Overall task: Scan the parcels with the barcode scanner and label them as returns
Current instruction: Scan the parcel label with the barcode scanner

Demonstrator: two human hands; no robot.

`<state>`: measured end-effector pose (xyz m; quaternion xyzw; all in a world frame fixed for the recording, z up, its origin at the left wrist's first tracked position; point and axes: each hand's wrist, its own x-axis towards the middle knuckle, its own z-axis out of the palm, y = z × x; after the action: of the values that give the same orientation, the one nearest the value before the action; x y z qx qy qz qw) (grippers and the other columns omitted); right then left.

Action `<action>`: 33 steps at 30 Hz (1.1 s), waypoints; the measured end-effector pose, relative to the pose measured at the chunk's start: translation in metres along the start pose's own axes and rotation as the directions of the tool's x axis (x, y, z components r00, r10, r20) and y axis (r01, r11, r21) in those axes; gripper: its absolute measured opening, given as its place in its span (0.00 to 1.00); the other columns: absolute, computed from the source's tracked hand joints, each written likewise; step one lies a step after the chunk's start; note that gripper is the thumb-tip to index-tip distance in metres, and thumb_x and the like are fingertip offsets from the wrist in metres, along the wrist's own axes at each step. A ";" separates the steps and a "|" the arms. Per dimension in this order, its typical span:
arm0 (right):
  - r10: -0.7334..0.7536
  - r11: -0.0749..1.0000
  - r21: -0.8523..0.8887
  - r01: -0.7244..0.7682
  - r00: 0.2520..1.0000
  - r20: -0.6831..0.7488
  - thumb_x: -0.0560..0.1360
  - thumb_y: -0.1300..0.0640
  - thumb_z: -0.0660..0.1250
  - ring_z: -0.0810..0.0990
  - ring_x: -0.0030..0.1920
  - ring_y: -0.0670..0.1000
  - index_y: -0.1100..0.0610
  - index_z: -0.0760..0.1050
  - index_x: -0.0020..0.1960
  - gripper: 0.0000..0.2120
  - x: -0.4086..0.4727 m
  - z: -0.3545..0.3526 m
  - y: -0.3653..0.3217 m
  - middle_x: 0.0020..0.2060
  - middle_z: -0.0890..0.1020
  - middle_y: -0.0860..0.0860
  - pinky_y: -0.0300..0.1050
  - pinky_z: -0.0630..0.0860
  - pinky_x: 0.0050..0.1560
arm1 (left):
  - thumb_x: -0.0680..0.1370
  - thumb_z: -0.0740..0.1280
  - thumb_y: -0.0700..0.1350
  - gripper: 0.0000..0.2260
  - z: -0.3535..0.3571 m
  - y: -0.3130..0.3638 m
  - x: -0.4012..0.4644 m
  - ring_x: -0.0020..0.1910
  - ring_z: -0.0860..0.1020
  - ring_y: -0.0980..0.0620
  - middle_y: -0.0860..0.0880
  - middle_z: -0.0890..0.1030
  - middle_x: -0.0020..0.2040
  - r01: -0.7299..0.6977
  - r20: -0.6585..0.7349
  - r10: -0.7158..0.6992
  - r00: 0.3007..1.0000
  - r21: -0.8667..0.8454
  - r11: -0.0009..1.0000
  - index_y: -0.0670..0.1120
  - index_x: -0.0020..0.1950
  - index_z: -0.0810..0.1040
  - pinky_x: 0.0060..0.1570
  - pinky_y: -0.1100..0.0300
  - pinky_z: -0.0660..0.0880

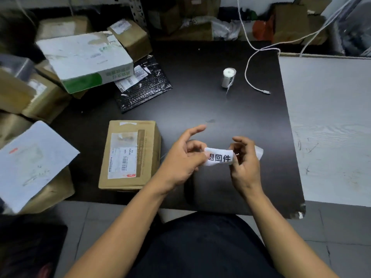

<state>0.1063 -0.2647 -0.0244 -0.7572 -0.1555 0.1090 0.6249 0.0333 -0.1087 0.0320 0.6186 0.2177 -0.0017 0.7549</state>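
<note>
Presently the label point(219, 157) spans both hands above the table point(200, 97). Left hand point(180, 163) pinches its left end; right hand point(244, 159) pinches the right. Cardboard box point(130, 155) lies just left.

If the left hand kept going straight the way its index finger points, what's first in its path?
Probably nothing close: the left hand points up-right over bare dark table. The label roll lies roughly along that line, but depth is unclear.

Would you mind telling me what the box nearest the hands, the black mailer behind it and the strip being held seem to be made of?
The box looks like brown corrugated cardboard: matte, creased, taped. The black mailer seems to be glossy plastic bubble wrap, given its dimpled, shiny surface. The strip, pinched between the left hand and right hand, looks like thin white label paper with bold black print; whether it is adhesive-backed cannot be seen.
</note>
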 end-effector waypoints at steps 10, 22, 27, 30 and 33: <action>0.229 0.932 0.134 -0.338 0.831 0.507 0.77 0.65 0.67 0.82 0.40 0.44 0.51 0.73 0.58 0.13 -0.032 0.113 -0.048 0.36 0.83 0.44 0.37 0.78 0.43 | 0.76 0.68 0.34 0.28 -0.108 -0.017 -0.082 0.39 0.79 0.52 0.52 0.79 0.44 0.068 -0.371 -0.016 0.929 0.128 0.989 0.65 0.64 0.70 0.44 0.66 0.75; 0.235 0.955 0.062 -0.291 0.867 0.440 0.75 0.67 0.70 0.80 0.40 0.43 0.52 0.74 0.55 0.14 -0.010 0.161 -0.069 0.38 0.80 0.45 0.35 0.77 0.43 | 0.76 0.71 0.38 0.27 -0.161 -0.007 -0.069 0.36 0.78 0.54 0.55 0.80 0.43 0.043 -0.397 0.042 0.917 0.204 0.978 0.63 0.67 0.68 0.41 0.63 0.74; 0.263 0.965 -0.079 -0.251 0.895 0.360 0.74 0.65 0.71 0.79 0.36 0.48 0.47 0.71 0.51 0.15 0.018 0.187 -0.072 0.37 0.78 0.49 0.44 0.77 0.41 | 0.75 0.71 0.38 0.28 -0.184 0.006 -0.033 0.36 0.79 0.55 0.54 0.80 0.45 0.088 -0.397 0.083 0.914 0.396 0.914 0.60 0.69 0.68 0.39 0.69 0.73; 0.252 0.954 -0.238 -0.181 0.916 0.311 0.74 0.58 0.71 0.81 0.37 0.51 0.47 0.71 0.52 0.12 0.036 0.202 -0.073 0.36 0.79 0.48 0.48 0.77 0.42 | 0.75 0.71 0.40 0.28 -0.195 0.014 -0.013 0.37 0.79 0.56 0.56 0.79 0.45 0.146 -0.391 0.101 0.915 0.554 0.820 0.59 0.71 0.68 0.39 0.68 0.73; 0.230 0.925 -0.363 -0.112 0.926 0.299 0.74 0.55 0.70 0.80 0.38 0.51 0.50 0.72 0.57 0.13 0.048 0.213 -0.075 0.36 0.79 0.46 0.51 0.79 0.43 | 0.74 0.71 0.41 0.30 -0.204 0.018 0.000 0.42 0.79 0.53 0.57 0.79 0.44 0.177 -0.374 0.103 0.922 0.641 0.747 0.59 0.72 0.67 0.48 0.56 0.76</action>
<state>0.0671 -0.0391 0.0092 -0.8345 -0.2085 0.2630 0.4371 -0.0287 0.0857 0.0205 0.8292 0.3594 0.0276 0.4272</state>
